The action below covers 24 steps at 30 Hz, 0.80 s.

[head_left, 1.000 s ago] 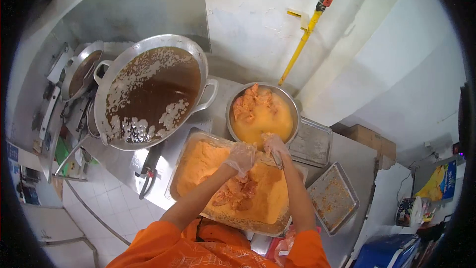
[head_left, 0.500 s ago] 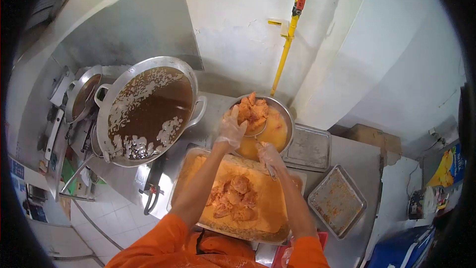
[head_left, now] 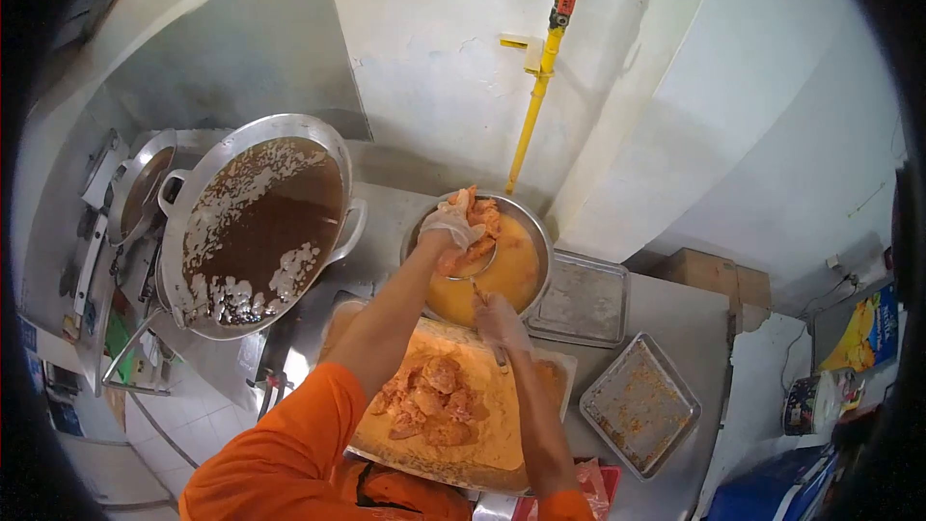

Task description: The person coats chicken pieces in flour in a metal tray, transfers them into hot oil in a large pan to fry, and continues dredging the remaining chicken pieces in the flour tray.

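A round metal bowl (head_left: 547,275) holds yellow-orange liquid batter (head_left: 516,265). Orange chicken pieces (head_left: 485,222) are heaped at its far left side, in a round metal strainer ladle (head_left: 479,272) whose rim partly shows. My left hand (head_left: 451,222), in a clear plastic glove, curls over the heap and grips chicken; its fingertips are partly hidden. My gloved right hand (head_left: 500,323) is closed around the ladle's handle at the bowl's near edge. Below my forearms lies a large tray (head_left: 458,478) of orange flour coating, with several coated chicken pieces (head_left: 434,400) piled in it.
A wide two-handled pan (head_left: 333,150) of dark oil with pale foam stands at left, a smaller pan (head_left: 145,188) beyond it. At right are a flat metal tray (head_left: 584,299) and a crumb-strewn tray (head_left: 641,405). A yellow gas pipe (head_left: 531,125) runs down the wall.
My left hand has shifted from beside the chicken heap to over it, its fingers now curled onto the pieces. My right hand still holds the ladle. The whole view has shifted slightly.
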Motion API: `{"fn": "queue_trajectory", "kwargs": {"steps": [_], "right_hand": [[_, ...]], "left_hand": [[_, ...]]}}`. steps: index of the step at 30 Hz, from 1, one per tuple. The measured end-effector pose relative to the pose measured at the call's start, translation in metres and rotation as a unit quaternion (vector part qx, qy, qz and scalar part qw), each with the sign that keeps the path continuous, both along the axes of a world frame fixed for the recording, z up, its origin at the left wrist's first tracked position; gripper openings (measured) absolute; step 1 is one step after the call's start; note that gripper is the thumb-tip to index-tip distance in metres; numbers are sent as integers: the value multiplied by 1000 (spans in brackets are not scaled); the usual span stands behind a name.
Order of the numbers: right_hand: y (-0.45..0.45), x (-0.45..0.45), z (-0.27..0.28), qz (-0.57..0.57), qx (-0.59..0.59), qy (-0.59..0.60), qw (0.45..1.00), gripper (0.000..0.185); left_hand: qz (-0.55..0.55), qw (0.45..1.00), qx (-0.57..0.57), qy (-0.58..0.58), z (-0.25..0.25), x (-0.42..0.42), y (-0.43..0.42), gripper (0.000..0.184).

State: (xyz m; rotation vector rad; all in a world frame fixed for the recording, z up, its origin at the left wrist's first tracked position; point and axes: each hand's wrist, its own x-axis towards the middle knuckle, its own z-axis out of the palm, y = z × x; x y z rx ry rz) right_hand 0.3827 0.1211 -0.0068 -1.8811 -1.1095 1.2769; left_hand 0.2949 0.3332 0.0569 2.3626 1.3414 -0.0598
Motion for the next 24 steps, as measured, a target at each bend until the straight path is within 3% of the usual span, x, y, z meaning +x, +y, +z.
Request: {"fn": "queue_trajectory", "kwargs": {"steps": [1,3,4,8,11,13,15,17,20,24], "right_hand": [[6,7,-42,-9,-1,84,996,26],[5,10,-48,-19,0,134,991,30],[-2,3,-7,-20,1,101,995,32],[-9,-4,13,-40,27,131,990,35],[-9,-3,-6,-31,-3,49,998,33],[-12,4,-63,-19,121,-13,992,30],[-15,4,-53,-5,147,-66,987,28],[-23,-2,38,10,70,-110,991,24],[-23,8,-14,29,120,-7,992,24],[-41,9,32,22,57,54,997,29]], "left_hand": [[-13,1000,-1,5,9,0,-4,92],[-24,999,-9,31,10,4,-4,90],[-22,998,-16,52,6,6,-3,87],[-77,994,23,79,-11,6,3,85],[-85,993,6,76,-26,4,8,83],[-87,992,7,91,-1,1,-7,77],[-79,992,14,94,11,0,-14,73],[-59,994,21,85,8,-1,-19,72],[-131,980,117,98,-72,3,12,71],[-92,989,30,107,1,6,-24,69]]}}
